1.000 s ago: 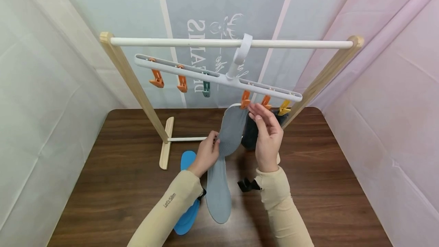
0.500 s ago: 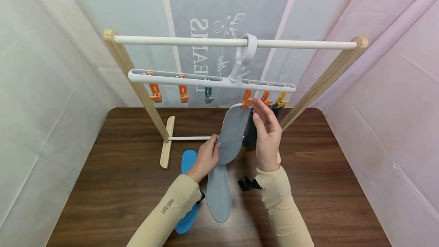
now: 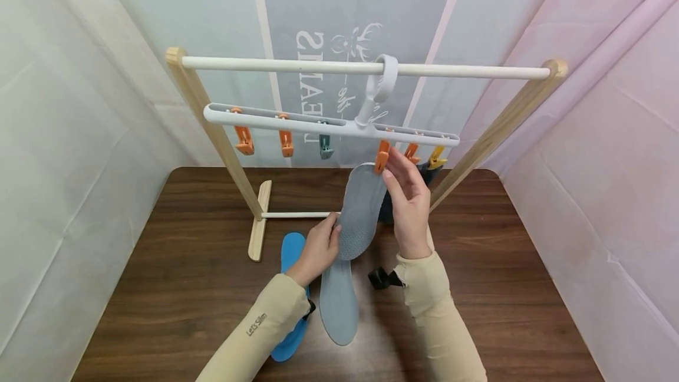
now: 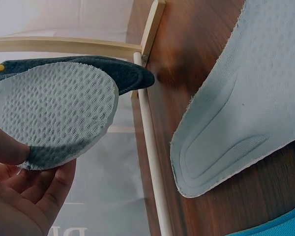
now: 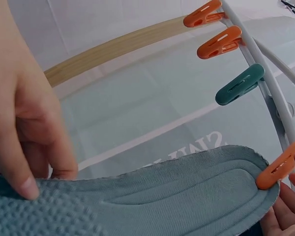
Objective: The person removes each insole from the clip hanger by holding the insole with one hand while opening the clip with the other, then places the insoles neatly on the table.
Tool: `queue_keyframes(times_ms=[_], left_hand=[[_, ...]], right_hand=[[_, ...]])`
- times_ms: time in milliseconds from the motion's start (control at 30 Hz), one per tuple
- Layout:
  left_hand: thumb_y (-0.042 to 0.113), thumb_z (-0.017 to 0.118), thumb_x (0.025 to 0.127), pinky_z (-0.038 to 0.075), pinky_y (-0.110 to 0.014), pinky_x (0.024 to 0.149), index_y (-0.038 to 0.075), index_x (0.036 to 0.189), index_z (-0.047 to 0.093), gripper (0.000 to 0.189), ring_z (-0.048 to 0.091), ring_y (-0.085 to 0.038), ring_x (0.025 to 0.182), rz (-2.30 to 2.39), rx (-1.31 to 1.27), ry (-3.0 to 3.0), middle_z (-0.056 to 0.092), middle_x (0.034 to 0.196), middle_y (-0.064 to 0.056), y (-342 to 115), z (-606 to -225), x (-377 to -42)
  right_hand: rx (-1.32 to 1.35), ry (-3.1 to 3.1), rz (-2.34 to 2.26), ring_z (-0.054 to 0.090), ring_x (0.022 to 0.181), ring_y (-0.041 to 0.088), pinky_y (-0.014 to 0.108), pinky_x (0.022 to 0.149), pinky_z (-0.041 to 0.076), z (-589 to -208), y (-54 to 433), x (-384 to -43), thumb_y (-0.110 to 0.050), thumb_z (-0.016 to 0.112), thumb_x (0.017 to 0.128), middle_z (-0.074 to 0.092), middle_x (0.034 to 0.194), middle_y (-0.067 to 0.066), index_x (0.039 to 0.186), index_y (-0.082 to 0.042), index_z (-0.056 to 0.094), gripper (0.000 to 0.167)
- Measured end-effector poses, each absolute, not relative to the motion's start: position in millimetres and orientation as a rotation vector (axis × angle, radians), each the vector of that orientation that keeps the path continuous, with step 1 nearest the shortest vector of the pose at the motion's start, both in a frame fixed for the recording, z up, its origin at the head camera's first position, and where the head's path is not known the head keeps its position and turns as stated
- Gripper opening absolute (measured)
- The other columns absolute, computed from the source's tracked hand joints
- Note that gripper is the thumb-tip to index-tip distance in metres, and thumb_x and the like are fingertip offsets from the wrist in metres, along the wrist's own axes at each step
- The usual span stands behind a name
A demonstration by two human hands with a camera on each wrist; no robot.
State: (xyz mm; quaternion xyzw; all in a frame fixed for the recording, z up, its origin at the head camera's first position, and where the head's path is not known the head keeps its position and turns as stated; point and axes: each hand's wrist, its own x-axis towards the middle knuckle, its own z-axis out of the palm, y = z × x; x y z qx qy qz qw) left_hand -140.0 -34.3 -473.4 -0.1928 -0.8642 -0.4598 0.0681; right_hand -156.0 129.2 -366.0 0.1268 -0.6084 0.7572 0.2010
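In the head view my left hand (image 3: 317, 246) pinches the lower edge of a grey insole (image 3: 362, 211), thumb on one face and fingers behind. The insole's upper end meets an orange clip (image 3: 382, 157) on the white hanger (image 3: 297, 124). My right hand (image 3: 411, 205) is at this clip, thumb and fingers on either side of it. In the right wrist view the clip (image 5: 279, 166) lies over the insole's tip (image 5: 226, 191), with right fingertips (image 5: 284, 209) close by, partly out of frame. A second grey insole (image 3: 339, 305) lies on the table below.
The hanger hooks over the rack's white rod (image 3: 265, 65). A dark insole (image 3: 386, 208) hangs at the right near the yellow clip (image 3: 437, 158). Two orange clips and a green clip (image 3: 325, 141) hang bare at the left. A blue insole (image 3: 290, 335) lies partly under the left forearm.
The hanger swung, its left end dropping. The orange clip turned face-on, and my right hand moved slightly left around it. The held insole's lower end shifted down a little, still in my left hand.
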Motion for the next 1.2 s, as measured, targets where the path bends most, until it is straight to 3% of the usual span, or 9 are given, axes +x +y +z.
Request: queue_keyframes(times_ms=[167, 400, 600, 833, 1067, 1200], left_hand=[[0.003, 0.045, 0.100, 0.037, -0.023, 0.051, 0.002, 0.109, 0.055, 0.013, 0.040, -0.010, 0.056, -1.395, -0.601, -2.609, 0.047, 0.071, -0.002, -33.7, -473.8, -138.4], [0.003, 0.047, 0.100, 0.038, -0.023, 0.052, 0.002, 0.111, 0.054, 0.013, 0.042, -0.011, 0.058, -1.372, -0.616, -2.619, 0.051, 0.075, -0.004, -31.6, -474.8, -137.0], [0.004, 0.045, 0.101, 0.038, -0.024, 0.053, 0.003, 0.113, 0.054, 0.015, 0.042, -0.011, 0.059, -1.383, -0.622, -2.623, 0.052, 0.077, -0.005, -31.1, -474.8, -136.2], [0.003, 0.046, 0.100, 0.038, -0.023, 0.053, 0.003, 0.112, 0.054, 0.014, 0.042, -0.011, 0.059, -1.381, -0.642, -2.614, 0.050, 0.075, -0.003, -30.6, -473.5, -134.9], [0.003, 0.044, 0.101, 0.037, -0.024, 0.052, 0.002, 0.110, 0.053, 0.013, 0.040, -0.011, 0.058, -1.404, -0.649, -2.617, 0.047, 0.073, -0.003, -30.8, -473.6, -133.9], [0.003, 0.044, 0.101, 0.036, -0.024, 0.051, 0.002, 0.109, 0.053, 0.012, 0.039, -0.010, 0.057, -1.409, -0.645, -2.620, 0.046, 0.072, -0.002, -30.9, -473.6, -133.6]], right_hand=[[0.330, -1.737, 2.134, 0.056, 0.119, 0.019, 0.027, 0.097, 0.048, -360.0, 125.0, -161.8, -0.007, 0.059, 0.094, 0.057, 0.130, 0.008, 0.137, -0.002, 0.050, 0.044], [0.389, -1.674, 2.185, 0.062, 0.115, 0.025, 0.027, 0.091, 0.051, -358.2, 121.3, -168.8, -0.006, 0.058, 0.095, 0.066, 0.119, 0.004, 0.133, 0.001, 0.052, 0.040], [0.427, -1.666, 2.175, 0.065, 0.110, 0.020, 0.031, 0.095, 0.050, -359.0, 120.1, -172.2, -0.007, 0.057, 0.096, 0.068, 0.116, 0.003, 0.132, 0.001, 0.052, 0.037], [0.492, -1.662, 2.146, 0.066, 0.107, 0.023, 0.039, 0.101, 0.046, -357.4, 119.4, -175.7, -0.011, 0.056, 0.097, 0.069, 0.116, 0.010, 0.129, 0.001, 0.055, 0.034], [0.520, -1.700, 2.157, 0.066, 0.108, 0.023, 0.039, 0.104, 0.043, -355.9, 120.0, -178.3, -0.022, 0.058, 0.097, 0.068, 0.117, 0.011, 0.126, -0.002, 0.057, 0.035], [0.525, -1.702, 2.158, 0.067, 0.106, 0.021, 0.037, 0.102, 0.044, -355.8, 120.2, -179.1, -0.021, 0.057, 0.098, 0.068, 0.118, 0.010, 0.128, -0.002, 0.058, 0.035]])
